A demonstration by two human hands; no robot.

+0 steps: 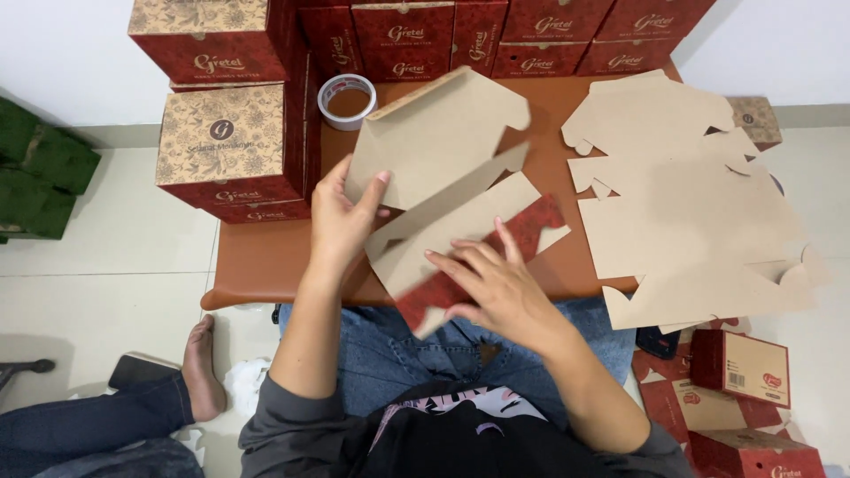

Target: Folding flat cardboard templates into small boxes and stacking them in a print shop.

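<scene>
While the flat carton blank (452, 208) is lying partly folded across the near edge of the brown table (266, 261), over my lap, I am working it with both hands. Its kraft-coloured inner side is facing up, and a strip of its red patterned outer side is showing along the lower fold. My left hand (341, 217) is gripping the raised upper flap, thumb on the front of the panel and fingers behind its left edge, tilting that flap up off the table. My right hand (496, 283) is lying open, fingers spread flat, pressing down on the lower panel where the red strip is showing; it is clasping nothing.

Just to the right, a loose stack of unfolded blanks (691, 221) is spreading over the right half of the table and hanging past its edge. Beyond my left hand, a roll of tape (346, 101) is sitting near the back of the table. To the left of it, finished red boxes (232, 146) with patterned tan lids are standing stacked, and a row of more red boxes (531, 35) is lining the back against the white wall. On the floor at my right, a few small red cartons (739, 367) are lying. At my left, another person's bare foot (202, 372) is resting on the tiled floor.
</scene>
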